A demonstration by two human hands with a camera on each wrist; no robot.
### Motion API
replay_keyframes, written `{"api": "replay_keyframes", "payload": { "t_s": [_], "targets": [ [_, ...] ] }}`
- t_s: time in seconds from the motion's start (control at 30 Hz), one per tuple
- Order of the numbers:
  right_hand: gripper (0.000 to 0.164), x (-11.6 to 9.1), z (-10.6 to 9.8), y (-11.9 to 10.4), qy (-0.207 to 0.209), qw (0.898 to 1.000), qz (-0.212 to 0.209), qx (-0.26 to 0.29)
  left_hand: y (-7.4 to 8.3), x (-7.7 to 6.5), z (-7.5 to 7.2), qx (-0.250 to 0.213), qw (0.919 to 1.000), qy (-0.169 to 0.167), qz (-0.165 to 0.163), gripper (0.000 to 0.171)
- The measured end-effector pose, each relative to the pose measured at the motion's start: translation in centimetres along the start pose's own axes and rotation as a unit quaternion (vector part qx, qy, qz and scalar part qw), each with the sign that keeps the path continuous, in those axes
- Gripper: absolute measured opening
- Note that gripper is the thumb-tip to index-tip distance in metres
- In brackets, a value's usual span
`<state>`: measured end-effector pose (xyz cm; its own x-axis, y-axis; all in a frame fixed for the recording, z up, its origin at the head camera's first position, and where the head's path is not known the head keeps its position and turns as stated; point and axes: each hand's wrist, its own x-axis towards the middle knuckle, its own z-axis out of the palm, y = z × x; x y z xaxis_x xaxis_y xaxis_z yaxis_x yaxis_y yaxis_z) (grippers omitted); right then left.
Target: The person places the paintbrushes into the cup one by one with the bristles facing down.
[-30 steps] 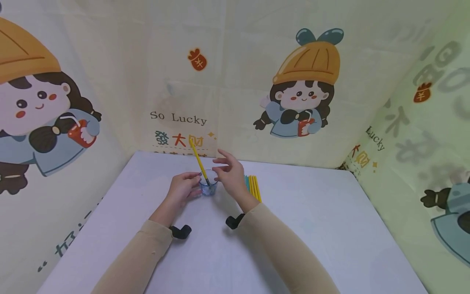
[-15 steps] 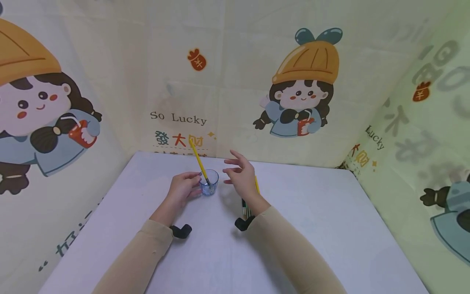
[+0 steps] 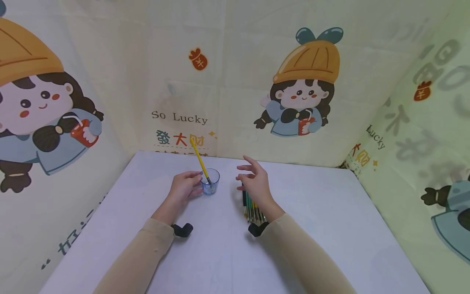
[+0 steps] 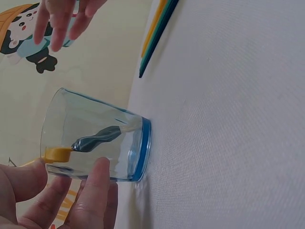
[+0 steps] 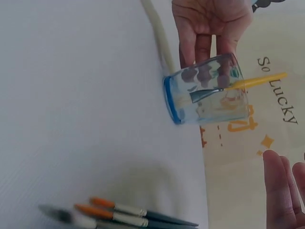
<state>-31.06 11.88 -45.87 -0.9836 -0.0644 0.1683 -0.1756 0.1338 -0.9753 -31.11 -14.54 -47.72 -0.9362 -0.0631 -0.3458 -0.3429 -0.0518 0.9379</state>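
A clear glass cup [image 3: 214, 179] with a bluish base stands upright on the white table. My left hand [image 3: 180, 188] holds its left side, the thumb near the rim and the fingers along the wall in the left wrist view. A yellow-handled paintbrush [image 3: 199, 158] leans inside the cup, bristles down and handle sticking out above the rim. My right hand [image 3: 257, 183] hovers right of the cup with loosely spread fingers and nothing in them. Below it lies a row of paintbrushes [image 3: 251, 210] with dark, green and yellow handles, partly hidden by the hand and wrist.
The white table [image 3: 323, 228] is bounded by a printed cloth backdrop [image 3: 235, 102] at the back and sides. In the right wrist view, orange-tipped and pale-tipped paintbrushes [image 5: 114, 215] lie near the lower edge. Black wrist mounts [image 3: 182, 230] project from both sleeves.
My right hand has moved away from the cup to the right, over the row of paintbrushes, uncovering their bristle ends. The left hand stays at the cup, and the yellow brush still leans in it.
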Motion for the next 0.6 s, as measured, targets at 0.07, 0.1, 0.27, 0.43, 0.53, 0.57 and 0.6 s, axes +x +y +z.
{"api": "replay_keyframes", "payload": {
  "t_s": [0.07,0.1,0.27,0.43,0.53,0.57,0.6],
  "targets": [
    [0.066,-0.2,-0.5,0.2,0.002,1.000,0.002,-0.007,0.0,0.0,0.1,0.000,1.0000,-0.001,0.000,0.039],
    [0.066,-0.4,-0.8,0.2,0.003,1.000,0.003,-0.008,0.0,0.0,0.1,0.000,1.0000,-0.001,0.001,0.039],
    [0.067,-1.0,-1.8,0.3,0.007,1.000,0.012,-0.014,0.0,-0.2,0.0,-0.001,1.0000,0.000,0.004,0.039],
    [0.068,-1.3,-2.7,0.6,0.016,0.999,0.023,-0.029,0.1,-0.2,0.1,0.002,1.0000,0.005,-0.003,0.039],
    [0.068,-1.4,-3.3,0.8,0.019,0.999,0.029,-0.039,0.2,-0.2,0.1,0.004,1.0000,0.004,-0.003,0.039],
    [0.068,-1.4,-3.5,0.8,0.020,0.999,0.031,-0.040,0.2,-0.2,0.1,0.004,1.0000,0.004,-0.003,0.039],
    [0.068,-1.5,-3.7,0.8,0.021,0.998,0.034,-0.041,0.2,-0.2,0.1,0.004,1.0000,0.004,-0.002,0.039]
  ]
}}
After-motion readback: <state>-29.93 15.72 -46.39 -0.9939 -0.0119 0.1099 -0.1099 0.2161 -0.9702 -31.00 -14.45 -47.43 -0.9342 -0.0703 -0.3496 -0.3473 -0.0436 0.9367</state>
